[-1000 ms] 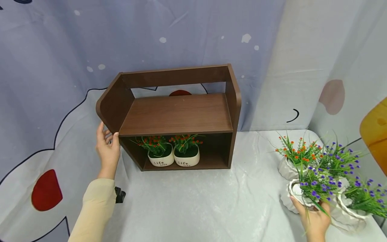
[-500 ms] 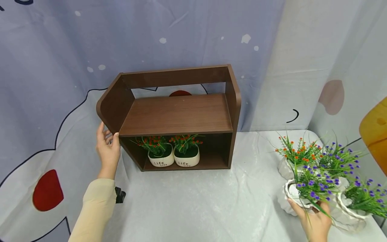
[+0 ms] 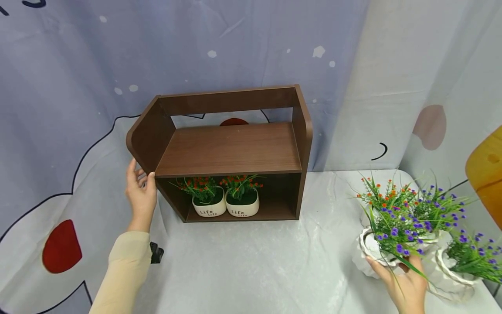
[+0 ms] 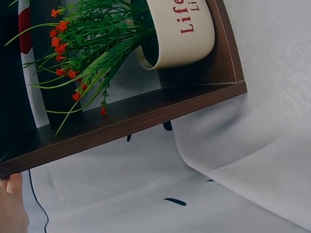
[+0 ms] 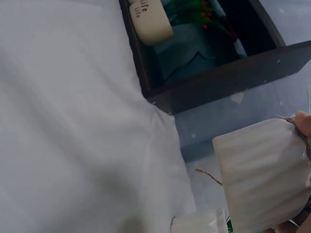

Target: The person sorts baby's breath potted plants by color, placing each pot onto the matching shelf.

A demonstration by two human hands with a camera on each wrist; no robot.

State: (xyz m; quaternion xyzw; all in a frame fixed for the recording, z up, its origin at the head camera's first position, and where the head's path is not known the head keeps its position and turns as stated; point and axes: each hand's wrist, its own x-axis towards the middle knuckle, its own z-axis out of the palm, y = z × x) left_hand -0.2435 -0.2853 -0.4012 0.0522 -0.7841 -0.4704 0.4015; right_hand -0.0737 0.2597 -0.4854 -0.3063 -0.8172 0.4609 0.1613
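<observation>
At the left side of a dark brown two-tier shelf (image 3: 229,150), my left hand (image 3: 141,196) rests its fingers against the outer panel, with the thumb by the front edge. In the left wrist view, fingertips (image 4: 14,183) touch the board's edge. My right hand (image 3: 408,285) grips a white ruffled flowerpot (image 3: 361,261) with purple flowers (image 3: 400,233). The right wrist view shows this white pot (image 5: 265,174) side-on, with twine near its rim. On the lower tier stand two cream "Life" pots (image 3: 243,210) (image 3: 209,209) with red flowers, side by side.
Behind the held pot stand an orange-flowered plant (image 3: 386,194) and a purple-flowered plant (image 3: 441,205). Another white pot (image 3: 451,274) with purple flowers is close on its right. A white cloth (image 3: 251,261) covers the table; a patterned curtain (image 3: 251,43) hangs behind the shelf.
My right hand has shifted the white flowerpot slightly left, away from the pot on its right. My left hand stays at the shelf's side.
</observation>
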